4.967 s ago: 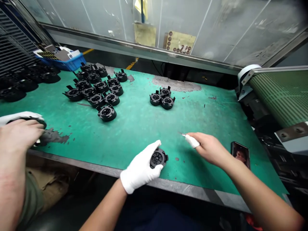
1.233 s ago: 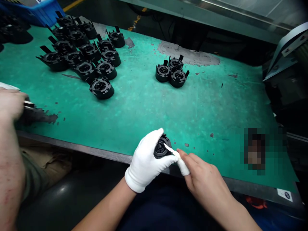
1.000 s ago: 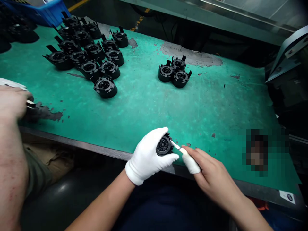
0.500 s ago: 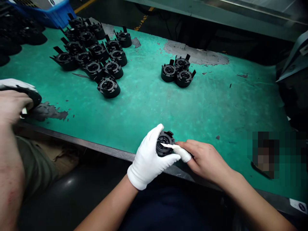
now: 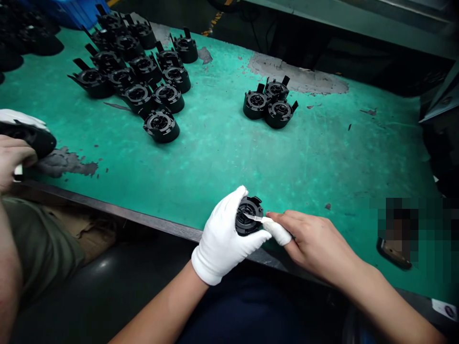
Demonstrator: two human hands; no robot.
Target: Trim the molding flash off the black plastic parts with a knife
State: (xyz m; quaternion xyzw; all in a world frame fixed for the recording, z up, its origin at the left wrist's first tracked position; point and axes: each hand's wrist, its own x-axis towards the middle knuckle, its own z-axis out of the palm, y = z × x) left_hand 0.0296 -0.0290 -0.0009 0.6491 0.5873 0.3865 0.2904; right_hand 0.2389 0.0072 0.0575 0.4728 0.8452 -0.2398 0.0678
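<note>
My left hand [image 5: 224, 234], in a white glove, is wrapped round a round black plastic housing [image 5: 247, 224] at the table's near edge. Its open face, with rings and ribs inside, is turned up toward me. In my right hand [image 5: 308, 236], bare but for a white thumb cover, is a small knife with a thin pale blade [image 5: 254, 217]. The blade lies over the inside of the housing, its tip near the centre; whether it touches cannot be made out. My fingers hide the knife's handle.
Many similar black housings [image 5: 161, 125] stand grouped at the left, with three more housings [image 5: 279, 113] toward the back. A blue crate [image 5: 77, 14] is at the far left. Another person's hand [image 5: 14, 157] works at the left edge. A dark object [image 5: 394, 255], partly blurred, lies at the right.
The view has shifted slightly. The blade is tilted a little differently over the housing, and both hands keep their hold.
</note>
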